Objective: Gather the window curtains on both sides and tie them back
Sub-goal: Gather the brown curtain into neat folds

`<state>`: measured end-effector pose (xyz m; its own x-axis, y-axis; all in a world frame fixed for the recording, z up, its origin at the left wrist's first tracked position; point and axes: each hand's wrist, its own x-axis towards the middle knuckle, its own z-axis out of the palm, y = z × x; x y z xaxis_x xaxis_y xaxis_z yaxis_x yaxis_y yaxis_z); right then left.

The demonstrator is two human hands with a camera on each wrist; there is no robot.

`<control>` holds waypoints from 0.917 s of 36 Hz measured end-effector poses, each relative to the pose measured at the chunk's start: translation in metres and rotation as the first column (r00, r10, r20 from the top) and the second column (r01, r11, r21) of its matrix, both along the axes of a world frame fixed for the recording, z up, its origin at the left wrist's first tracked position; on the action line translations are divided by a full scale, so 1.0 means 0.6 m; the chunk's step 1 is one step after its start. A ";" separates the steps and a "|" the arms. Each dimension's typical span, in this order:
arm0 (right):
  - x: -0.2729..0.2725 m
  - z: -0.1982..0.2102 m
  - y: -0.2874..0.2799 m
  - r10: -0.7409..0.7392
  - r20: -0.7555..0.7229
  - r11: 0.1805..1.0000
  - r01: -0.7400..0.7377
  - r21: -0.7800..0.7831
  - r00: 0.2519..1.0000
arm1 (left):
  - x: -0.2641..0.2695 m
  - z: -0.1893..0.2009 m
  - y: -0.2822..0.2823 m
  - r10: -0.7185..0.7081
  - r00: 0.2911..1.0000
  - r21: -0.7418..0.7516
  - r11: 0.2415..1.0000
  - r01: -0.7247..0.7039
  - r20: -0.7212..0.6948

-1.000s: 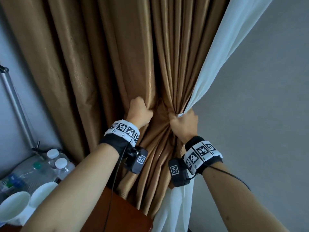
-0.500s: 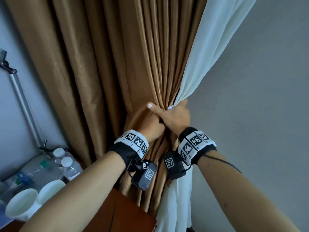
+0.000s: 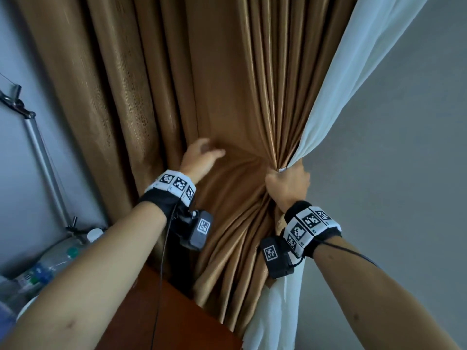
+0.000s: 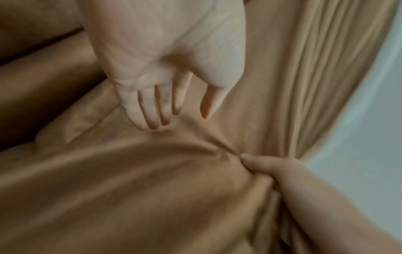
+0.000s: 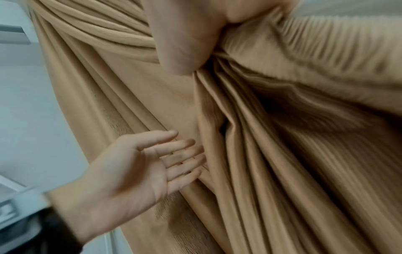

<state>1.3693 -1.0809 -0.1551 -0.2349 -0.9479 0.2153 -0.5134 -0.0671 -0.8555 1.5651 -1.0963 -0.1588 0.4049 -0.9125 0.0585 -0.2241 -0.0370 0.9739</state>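
Nearest me, the wooden cabinet top [image 3: 161, 317] sits below my forearms, with water bottles [image 3: 58, 258] off to its left. Just past it, my right hand [image 3: 288, 184] is clenched around the gathered waist of the brown curtain [image 3: 227, 84], and the edge of the white sheer curtain [image 3: 336, 97] is caught in the same fist; the right wrist view shows the pleats fanning out from under my palm. My left hand [image 3: 199, 157] has let go: half a second ago it was bunched against the right one on the fabric, and now it is spread, fingers [image 4: 152, 110] straight, reaching left across the loose folds with the fingertips at or just off the cloth. I read this as going for another armful, since a broad stretch of brown fabric to the left hangs ungathered. So the bundle rests on one hand alone, and I judge this side only partly gathered. I see no tieback anywhere in these views, so tying is some way off. Behind it all is grey wall [image 3: 404, 173].
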 end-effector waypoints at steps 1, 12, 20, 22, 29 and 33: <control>-0.001 -0.001 -0.003 -0.007 0.001 1.000 0.007 -0.002 1.000 | 0.009 0.009 -0.009 0.035 0.998 -0.003 0.999 -0.035 -0.046; -0.001 -0.001 -0.047 -0.054 -0.036 0.999 0.054 0.004 0.998 | 0.025 0.034 -0.079 -0.002 0.935 0.012 1.000 0.007 -0.354; 0.010 0.000 -0.063 -0.090 -0.056 0.996 0.089 -0.022 0.994 | -0.022 -0.014 -0.067 -0.056 0.984 -0.055 0.997 0.047 -0.167; 0.012 0.000 -0.062 -0.084 -0.051 0.996 0.082 -0.031 0.995 | -0.032 -0.019 -0.052 -0.056 0.993 -0.067 0.997 0.049 -0.104; 0.009 0.002 -0.051 -0.057 -0.049 0.998 0.057 -0.015 0.997 | -0.064 -0.023 0.003 -0.012 0.995 -0.069 0.997 0.019 0.095; 0.009 -0.004 -0.036 -0.016 -0.058 0.999 0.014 -0.031 0.998 | -0.095 -0.024 0.029 -0.025 0.973 -0.056 0.998 0.039 0.229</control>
